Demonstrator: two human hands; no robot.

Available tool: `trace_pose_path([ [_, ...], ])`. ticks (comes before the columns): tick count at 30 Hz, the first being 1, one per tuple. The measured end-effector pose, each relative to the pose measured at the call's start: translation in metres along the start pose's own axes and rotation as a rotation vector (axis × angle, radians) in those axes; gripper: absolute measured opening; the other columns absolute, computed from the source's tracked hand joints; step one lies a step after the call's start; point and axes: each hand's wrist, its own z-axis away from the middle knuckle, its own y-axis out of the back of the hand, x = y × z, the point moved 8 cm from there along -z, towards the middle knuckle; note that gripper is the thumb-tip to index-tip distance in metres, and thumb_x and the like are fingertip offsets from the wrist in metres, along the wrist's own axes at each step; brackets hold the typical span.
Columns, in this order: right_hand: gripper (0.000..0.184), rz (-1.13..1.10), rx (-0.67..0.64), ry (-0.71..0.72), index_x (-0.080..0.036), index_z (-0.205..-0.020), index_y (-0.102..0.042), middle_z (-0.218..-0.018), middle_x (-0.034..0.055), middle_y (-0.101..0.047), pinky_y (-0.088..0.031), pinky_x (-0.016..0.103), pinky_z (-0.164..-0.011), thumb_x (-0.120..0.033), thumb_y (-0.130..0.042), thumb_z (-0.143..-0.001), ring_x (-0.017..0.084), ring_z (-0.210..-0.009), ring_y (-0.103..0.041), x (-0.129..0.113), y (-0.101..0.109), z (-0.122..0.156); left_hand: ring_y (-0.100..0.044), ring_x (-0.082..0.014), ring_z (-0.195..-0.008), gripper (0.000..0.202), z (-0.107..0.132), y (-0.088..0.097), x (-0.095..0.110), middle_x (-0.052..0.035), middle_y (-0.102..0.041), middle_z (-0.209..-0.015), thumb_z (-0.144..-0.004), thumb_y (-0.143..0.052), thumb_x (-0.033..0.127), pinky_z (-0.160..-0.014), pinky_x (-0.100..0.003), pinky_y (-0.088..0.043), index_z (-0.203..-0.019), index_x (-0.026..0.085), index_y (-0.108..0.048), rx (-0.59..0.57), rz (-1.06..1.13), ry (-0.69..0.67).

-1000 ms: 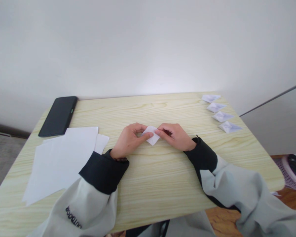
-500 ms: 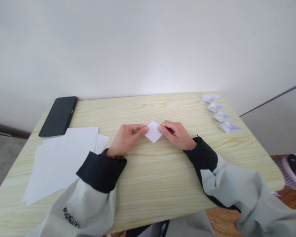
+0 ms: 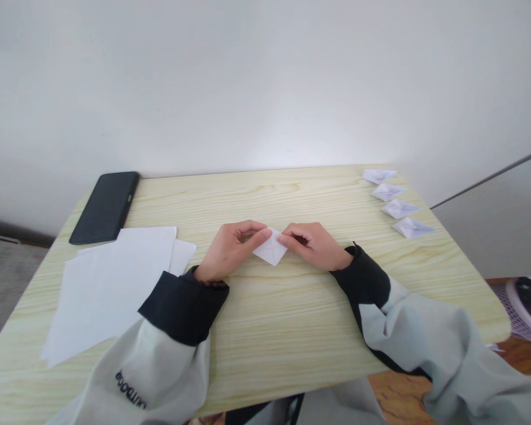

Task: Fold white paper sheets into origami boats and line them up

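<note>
A small folded white paper [image 3: 272,251], diamond-shaped with crease lines, is held over the middle of the table. My left hand [image 3: 235,245] pinches it near its upper left edge, thumb on top. On the other side, my right hand [image 3: 315,243] grips it by the upper right edge between thumb and fingers. The fingertips of both hands are close together near the top corner, and the fingers behind the paper are partly hidden.
Blank white paper sheets [image 3: 115,283] lie at the left, below a black phone [image 3: 106,206]. Several folded paper boats [image 3: 412,228] stand in a column at the right. The wooden table [image 3: 283,342] meets a white wall. A pink basket [image 3: 520,313] is on the floor.
Both hands have shifted slightly toward me with the folded paper. The fingertips have come closer together near its top corner and now cover more of it.
</note>
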Motion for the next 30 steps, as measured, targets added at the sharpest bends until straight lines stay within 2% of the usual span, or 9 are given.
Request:
trace_pose_path([
  [5, 0.028, 0.070, -0.032, 0.061, -0.017, -0.078, -0.060, -0.068, 0.0004, -0.060, -0.036, 0.023, -0.060, -0.035, -0.045, -0.093, 0.010, -0.062, -0.051, -0.004, -0.003, -0.001, -0.065, -0.0175, -0.074, 0.029, 0.000, 0.000, -0.002, -0.0037, -0.073, -0.081, -0.082, -0.060, 0.042, -0.066, -0.025, -0.051, -0.083, 0.016, -0.072, 0.005, -0.042, 0.000],
  [11, 0.025, 0.035, -0.027, 0.024, -0.017, -0.076, -0.058, -0.063, -0.0019, -0.055, -0.034, 0.022, -0.056, -0.033, -0.046, -0.092, 0.009, -0.057, -0.046, -0.003, -0.002, 0.000, -0.065, -0.0175, -0.071, 0.029, 0.000, 0.000, 0.000, -0.0031, -0.073, -0.078, -0.081, -0.060, 0.042, -0.064, -0.026, -0.051, -0.082, 0.016, -0.073, 0.018, -0.049, 0.025],
  [15, 0.018, 0.013, -0.036, 0.036, -0.017, -0.081, -0.058, -0.065, -0.0016, -0.055, -0.035, 0.022, -0.056, -0.029, -0.049, -0.089, 0.010, -0.058, -0.047, -0.005, -0.003, 0.000, -0.065, -0.0172, -0.071, 0.028, 0.000, -0.004, 0.002, -0.0028, -0.072, -0.077, -0.080, -0.061, 0.041, -0.063, -0.025, -0.050, -0.080, 0.016, -0.072, -0.024, -0.055, 0.015],
  [20, 0.017, 0.023, -0.020, 0.046, -0.017, -0.079, -0.059, -0.067, -0.0010, -0.056, -0.035, 0.022, -0.056, -0.027, -0.049, -0.088, 0.010, -0.059, -0.047, -0.006, -0.002, -0.001, -0.065, -0.0173, -0.071, 0.026, 0.001, -0.005, 0.001, -0.0025, -0.072, -0.076, -0.079, -0.061, 0.040, -0.061, -0.024, -0.050, -0.078, 0.016, -0.072, -0.002, -0.047, 0.018],
  [26, 0.018, -0.130, 0.070, -0.095, -0.016, -0.078, -0.057, -0.063, -0.0025, -0.053, -0.034, 0.021, -0.051, -0.030, -0.051, -0.088, 0.008, -0.054, -0.043, 0.006, 0.004, 0.000, -0.065, -0.0183, -0.081, 0.026, 0.000, -0.001, 0.004, -0.0037, -0.073, -0.087, -0.083, -0.059, 0.040, -0.074, -0.027, -0.050, -0.089, 0.017, -0.071, 0.041, -0.006, -0.029],
  [30, 0.018, -0.259, 0.146, -0.165, -0.017, -0.080, -0.056, -0.063, -0.0031, -0.052, -0.034, 0.021, -0.049, -0.033, -0.053, -0.087, 0.008, -0.052, -0.042, 0.015, 0.008, 0.002, -0.066, -0.0179, -0.080, 0.032, 0.000, 0.001, 0.001, -0.0047, -0.073, -0.088, -0.080, -0.062, 0.037, -0.073, -0.028, -0.049, -0.105, 0.017, -0.060, 0.049, 0.108, -0.035],
])
